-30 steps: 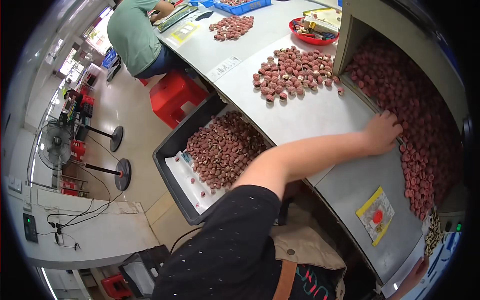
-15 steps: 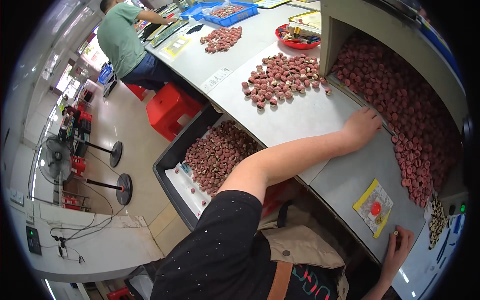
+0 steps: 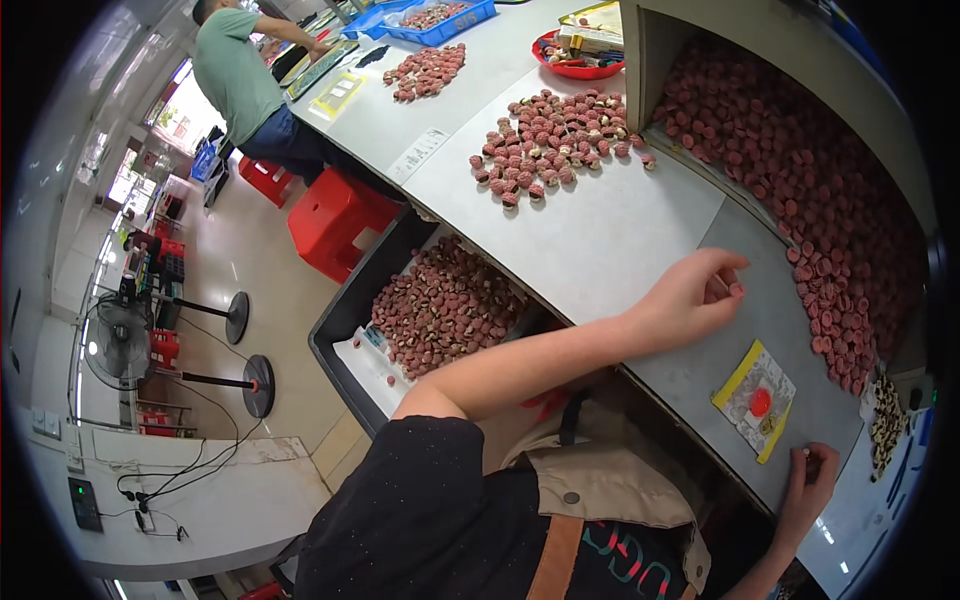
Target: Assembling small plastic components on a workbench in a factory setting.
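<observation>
Pinching one small reddish-brown round cap (image 3: 737, 289) between thumb and fingertips, the person's left hand (image 3: 690, 297) hovers right of centre in the frame over the pale grey worktable (image 3: 610, 240), fingers curled in and the palm otherwise empty. It hangs just beside the sloping grey chute (image 3: 760, 330), whose tilt seems meant to let the great heap of reddish-brown caps (image 3: 810, 190) in the tall bin at upper right slide down within reach.

At lower right the right hand (image 3: 808, 478) rests on the near edge of the chute, fingers bent; something small shows at its fingertips, but whether it grips a cap cannot be told. Between the two hands lies a yellow-bordered plastic packet with a red dot (image 3: 755, 400), flat on the chute, apparently kept close for reference.

A looser pile of caps, some showing pale undersides (image 3: 555, 140), is spread on the table at upper centre. Below the table's edge, left of centre, a black rectangular tray (image 3: 345, 320) holds another batch (image 3: 440, 305), placed where caps could be swept off the table into it.

At upper left a co-worker in a green shirt (image 3: 235, 70) sits by red plastic stools (image 3: 335, 215); a red round dish of oddments (image 3: 580, 55) stands at top.
</observation>
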Motion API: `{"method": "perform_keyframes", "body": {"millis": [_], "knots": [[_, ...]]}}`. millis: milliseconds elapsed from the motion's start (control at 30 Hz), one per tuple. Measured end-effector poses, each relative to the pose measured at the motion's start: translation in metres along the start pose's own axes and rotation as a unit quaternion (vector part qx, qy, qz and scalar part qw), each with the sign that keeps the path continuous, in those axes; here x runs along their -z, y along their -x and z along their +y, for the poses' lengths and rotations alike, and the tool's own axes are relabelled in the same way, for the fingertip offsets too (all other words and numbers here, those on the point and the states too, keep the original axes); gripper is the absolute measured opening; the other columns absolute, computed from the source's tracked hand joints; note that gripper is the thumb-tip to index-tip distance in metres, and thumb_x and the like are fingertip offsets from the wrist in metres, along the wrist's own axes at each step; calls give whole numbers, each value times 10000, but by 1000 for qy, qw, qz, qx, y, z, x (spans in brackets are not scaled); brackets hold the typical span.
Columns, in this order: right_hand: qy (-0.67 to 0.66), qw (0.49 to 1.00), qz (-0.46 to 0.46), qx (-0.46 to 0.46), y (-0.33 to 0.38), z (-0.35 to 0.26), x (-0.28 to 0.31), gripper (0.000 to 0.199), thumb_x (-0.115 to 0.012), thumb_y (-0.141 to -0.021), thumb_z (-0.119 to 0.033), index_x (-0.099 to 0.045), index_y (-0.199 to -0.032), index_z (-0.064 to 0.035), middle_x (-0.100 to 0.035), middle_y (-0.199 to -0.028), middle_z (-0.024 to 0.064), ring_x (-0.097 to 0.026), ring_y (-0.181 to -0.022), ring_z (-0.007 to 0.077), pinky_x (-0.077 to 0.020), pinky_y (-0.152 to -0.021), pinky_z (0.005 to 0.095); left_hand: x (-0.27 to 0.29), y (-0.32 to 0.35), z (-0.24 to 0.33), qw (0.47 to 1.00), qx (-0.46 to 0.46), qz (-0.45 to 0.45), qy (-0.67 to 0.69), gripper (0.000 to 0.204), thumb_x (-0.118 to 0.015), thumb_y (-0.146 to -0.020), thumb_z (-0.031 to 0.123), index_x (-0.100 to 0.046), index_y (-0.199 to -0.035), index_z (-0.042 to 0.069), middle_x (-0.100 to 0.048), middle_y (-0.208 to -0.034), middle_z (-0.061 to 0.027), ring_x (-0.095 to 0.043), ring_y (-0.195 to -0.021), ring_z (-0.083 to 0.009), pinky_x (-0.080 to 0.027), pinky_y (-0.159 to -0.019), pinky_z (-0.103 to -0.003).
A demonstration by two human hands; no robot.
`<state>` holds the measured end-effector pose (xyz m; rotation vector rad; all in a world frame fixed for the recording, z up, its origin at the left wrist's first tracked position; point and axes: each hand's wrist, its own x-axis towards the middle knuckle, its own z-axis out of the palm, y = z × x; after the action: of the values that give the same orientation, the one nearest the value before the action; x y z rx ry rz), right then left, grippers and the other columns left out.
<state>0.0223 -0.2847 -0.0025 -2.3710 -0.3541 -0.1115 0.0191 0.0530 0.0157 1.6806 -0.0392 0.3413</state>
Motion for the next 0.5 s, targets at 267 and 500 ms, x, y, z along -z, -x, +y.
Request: {"method": "perform_keyframes", "body": {"millis": [267,500], "knots": [[99,991,0,93,-7,-21,-7,156,-564,-886,-82,-553,-1018,2,-503,-905,93,-487,-711,184,-421,-651,268,-27,32,-2,986,53,-10,158,232,-586,-857,63,-544,-1082,28,-567,-893,-2,-532,-796,-39,-461,-716,-204],[41,990,2,131,-2,-21,-5,222,-552,-884,-69,-551,-1100,-18,-502,-965,104,-519,-767,209,-437,-667,283,-37,62,14,968,64,-69,233,261,-596,-845,67,-527,-1088,1,-572,-941,-10,-547,-834,-53,-466,-730,-218]]}}
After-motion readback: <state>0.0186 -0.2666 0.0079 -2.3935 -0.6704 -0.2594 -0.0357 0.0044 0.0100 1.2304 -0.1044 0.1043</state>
